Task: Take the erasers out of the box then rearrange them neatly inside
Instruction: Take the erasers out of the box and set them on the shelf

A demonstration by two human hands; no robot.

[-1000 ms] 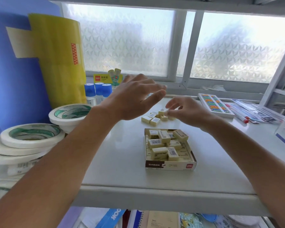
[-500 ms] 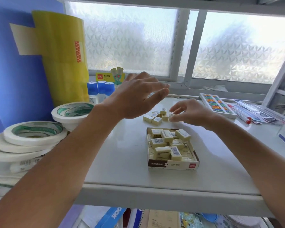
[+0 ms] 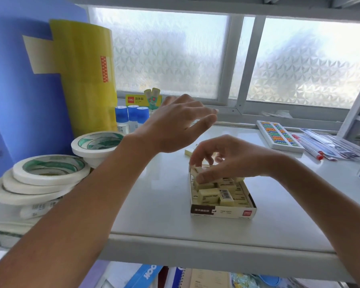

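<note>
While tape rolls [image 3: 50, 171] sit stacked at far left beside the yellow roll [image 3: 85, 75], the left hand [image 3: 175, 125] hovers above the shelf [image 3: 154, 204], fingers loose and spread, holding nothing. Moving right, the box [image 3: 222, 212] rests mid-shelf with jumbled erasers [image 3: 209, 195] inside; the right hand [image 3: 227, 161] reaches into its far end, fingertips pinching one eraser [image 3: 197, 171]. Loose pieces lie just behind, mostly hidden. Further right sits an abacus [image 3: 279, 135].
</note>
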